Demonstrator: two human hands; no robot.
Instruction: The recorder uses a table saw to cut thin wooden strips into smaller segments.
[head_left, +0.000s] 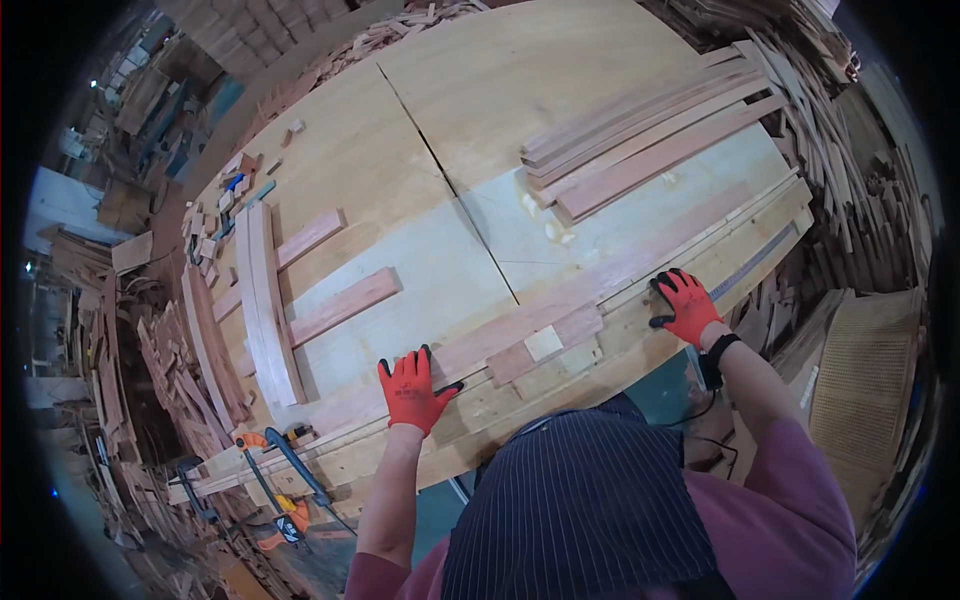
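Observation:
My left hand [410,392], in a red work glove with black fingertips, has its fingers stretched out over the near edge of a long pinkish board [490,332]. Farther right, my right hand [686,306], gloved the same way, lies with fingers apart on the pale wooden strips [640,291] along the bench's near side. Neither hand grips anything that I can see. Between them, a short reddish wood piece [570,332] with a small pale block [544,343] on it sits at the strips.
Several planks [640,140] are stacked at the right of the worktable [400,150]. At left, thick boards [262,300] lie across shorter pieces [345,305]. Orange-and-black clamps [285,490] stand at the front left edge. A dark slot [440,165] runs across the top.

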